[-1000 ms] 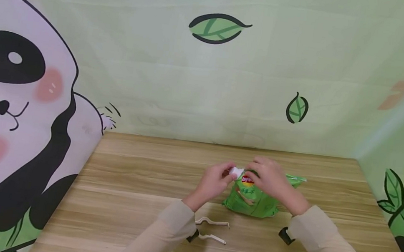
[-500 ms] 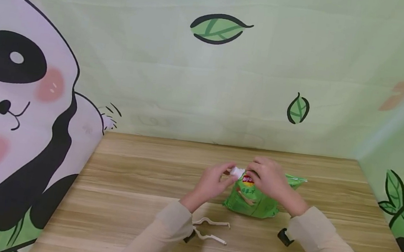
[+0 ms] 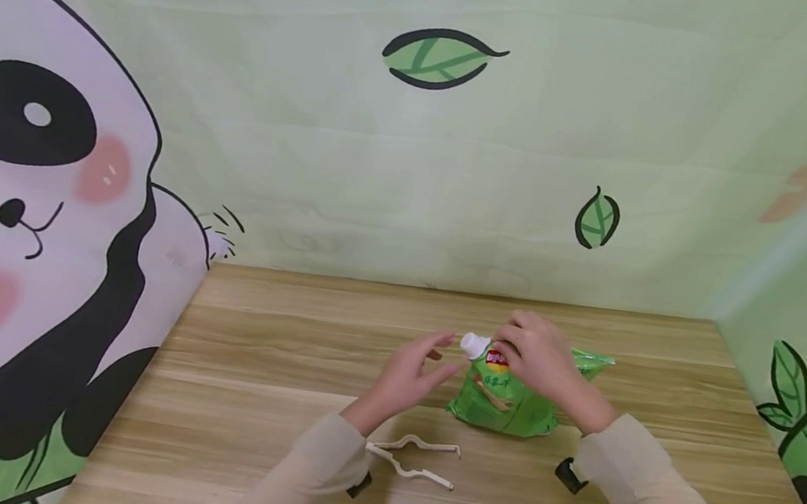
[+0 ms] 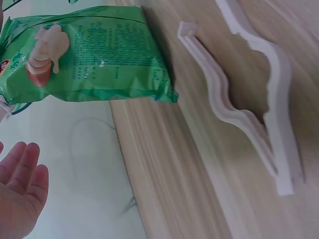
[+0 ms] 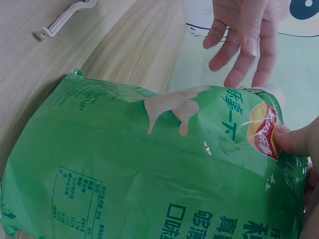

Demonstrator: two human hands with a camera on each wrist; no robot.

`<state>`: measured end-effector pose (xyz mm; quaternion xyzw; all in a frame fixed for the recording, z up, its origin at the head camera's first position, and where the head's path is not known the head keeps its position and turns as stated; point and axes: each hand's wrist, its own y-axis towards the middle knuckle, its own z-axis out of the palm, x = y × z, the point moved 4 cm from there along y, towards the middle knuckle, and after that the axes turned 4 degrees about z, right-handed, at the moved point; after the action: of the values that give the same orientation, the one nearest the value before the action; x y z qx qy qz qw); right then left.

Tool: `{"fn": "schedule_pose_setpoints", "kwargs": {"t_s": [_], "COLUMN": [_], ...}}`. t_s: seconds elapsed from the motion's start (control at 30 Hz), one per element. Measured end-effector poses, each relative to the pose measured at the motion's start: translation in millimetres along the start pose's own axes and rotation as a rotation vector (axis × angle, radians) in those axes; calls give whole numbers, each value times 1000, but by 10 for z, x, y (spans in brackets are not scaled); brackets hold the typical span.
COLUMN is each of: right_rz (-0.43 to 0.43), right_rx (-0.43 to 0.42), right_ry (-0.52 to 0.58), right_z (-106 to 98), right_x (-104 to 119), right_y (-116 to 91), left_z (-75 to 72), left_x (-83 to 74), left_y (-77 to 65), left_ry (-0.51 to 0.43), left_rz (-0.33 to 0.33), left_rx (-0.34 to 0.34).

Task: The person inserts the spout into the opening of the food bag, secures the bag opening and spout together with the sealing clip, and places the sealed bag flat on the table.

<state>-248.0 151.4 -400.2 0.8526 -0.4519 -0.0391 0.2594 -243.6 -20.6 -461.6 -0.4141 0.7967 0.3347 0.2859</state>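
Observation:
A green chip bag [image 3: 505, 407] stands on the wooden table, with a white cap-like piece [image 3: 473, 345] at its upper left corner. My right hand [image 3: 537, 359] grips the bag's top edge; in the right wrist view its thumb [image 5: 294, 141] presses beside the round logo. Just left of the white piece, my left hand [image 3: 403, 376] is held apart from it, fingers extended and holding nothing. On the table near my left sleeve lies a white bag clip [image 4: 280, 84], its two wavy arms spread. Part of the bag's top is hidden behind my right hand.
A wooden table [image 3: 270, 353] reaches back to a pale green printed backdrop [image 3: 278, 102], with a panda at the left. Black pieces [image 3: 570, 474] show at both wrists, beside the sleeves.
My left hand has let go of the white piece and drawn back left and slightly down. The right hand keeps its grip, and the bag has barely moved.

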Motion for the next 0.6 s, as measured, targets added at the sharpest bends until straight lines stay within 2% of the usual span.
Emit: {"fn": "schedule_pose_setpoints", "kwargs": {"t_s": [0.27, 0.6], "right_rz": [15, 37], "right_rx": [9, 27], "right_ry": [-8, -11], "right_z": [22, 25], "right_x": [-12, -8], "right_y": [-2, 8], "left_z": [14, 27], "left_x": [119, 212], "left_y": [-137, -282], "left_ry": [57, 100], "left_rz": [-38, -12], "left_rx": [37, 34]}}
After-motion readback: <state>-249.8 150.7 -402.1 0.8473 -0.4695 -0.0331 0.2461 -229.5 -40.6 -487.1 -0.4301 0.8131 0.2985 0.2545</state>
